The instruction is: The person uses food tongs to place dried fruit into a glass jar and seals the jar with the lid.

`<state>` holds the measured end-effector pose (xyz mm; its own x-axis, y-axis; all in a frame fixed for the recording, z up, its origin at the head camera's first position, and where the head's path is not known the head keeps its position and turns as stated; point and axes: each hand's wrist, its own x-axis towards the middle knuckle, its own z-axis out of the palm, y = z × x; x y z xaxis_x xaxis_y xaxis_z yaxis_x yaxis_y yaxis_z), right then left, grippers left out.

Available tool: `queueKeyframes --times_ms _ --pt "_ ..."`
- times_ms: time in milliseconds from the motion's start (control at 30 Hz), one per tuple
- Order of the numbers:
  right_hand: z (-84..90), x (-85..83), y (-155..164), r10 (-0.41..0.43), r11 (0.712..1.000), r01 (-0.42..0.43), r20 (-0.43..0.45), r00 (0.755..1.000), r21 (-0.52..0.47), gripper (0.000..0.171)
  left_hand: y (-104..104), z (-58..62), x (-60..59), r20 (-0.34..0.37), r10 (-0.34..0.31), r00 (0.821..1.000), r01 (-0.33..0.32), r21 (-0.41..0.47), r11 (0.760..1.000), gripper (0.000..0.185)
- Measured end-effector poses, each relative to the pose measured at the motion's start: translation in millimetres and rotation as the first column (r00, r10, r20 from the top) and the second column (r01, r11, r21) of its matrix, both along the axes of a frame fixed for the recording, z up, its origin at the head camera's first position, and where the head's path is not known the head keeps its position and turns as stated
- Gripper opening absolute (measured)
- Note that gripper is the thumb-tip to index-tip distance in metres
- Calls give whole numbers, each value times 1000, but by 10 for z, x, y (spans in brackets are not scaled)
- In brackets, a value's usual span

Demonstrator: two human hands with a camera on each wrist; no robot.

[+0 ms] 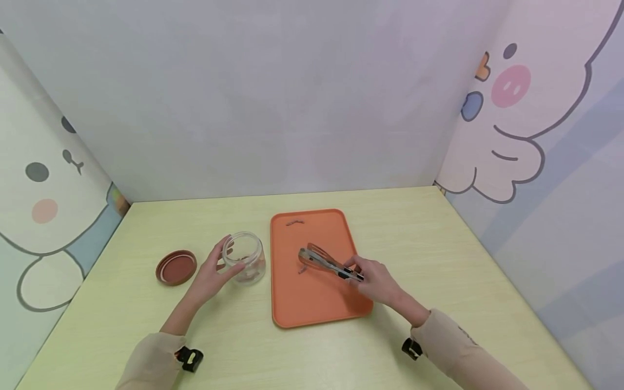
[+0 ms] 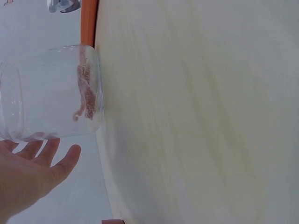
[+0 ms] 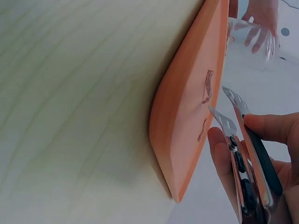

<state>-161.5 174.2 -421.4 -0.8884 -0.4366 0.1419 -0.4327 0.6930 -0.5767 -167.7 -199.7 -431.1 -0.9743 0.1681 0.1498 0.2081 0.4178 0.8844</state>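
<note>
Tongs (image 1: 324, 259) in right hand (image 1: 377, 281)

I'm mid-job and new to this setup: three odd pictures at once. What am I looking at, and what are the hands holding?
No machine: a person's two bare hands. The wide picture is from a head camera; the tilted ones are from wrist cameras. On the table lie an orange board with small reddish strips, a clear jar with strips inside, and a brown lid. The left hand cups the jar. The right hand grips metal tongs, their jaws apart over the board.
</note>
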Motion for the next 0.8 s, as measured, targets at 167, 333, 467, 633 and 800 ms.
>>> queueKeyframes --times_ms 167,333,467,633,800 --pt "-14 -1 -26 -3 1000 3 -23 1000 10 24 -33 -86 -41 -6 3 1000 -3 -16 1000 75" --pt "-5 -12 -64 5 1000 -4 -49 999 14 24 -29 -86 -44 -5 7 1000 -7 -12 1000 75" --pt "5 -18 -89 1 1000 0 -55 999 27 23 -22 -76 -38 -2 6 1000 -6 -10 1000 75" --pt "2 -26 -102 -14 998 18 -68 998 59 22 -21 -74 -39 2 6 1000 -6 -10 1000 75" --pt "-5 -36 -98 -1 997 8 -88 996 75 20 -30 -89 -44 -4 5 1000 -5 -13 1000 75"
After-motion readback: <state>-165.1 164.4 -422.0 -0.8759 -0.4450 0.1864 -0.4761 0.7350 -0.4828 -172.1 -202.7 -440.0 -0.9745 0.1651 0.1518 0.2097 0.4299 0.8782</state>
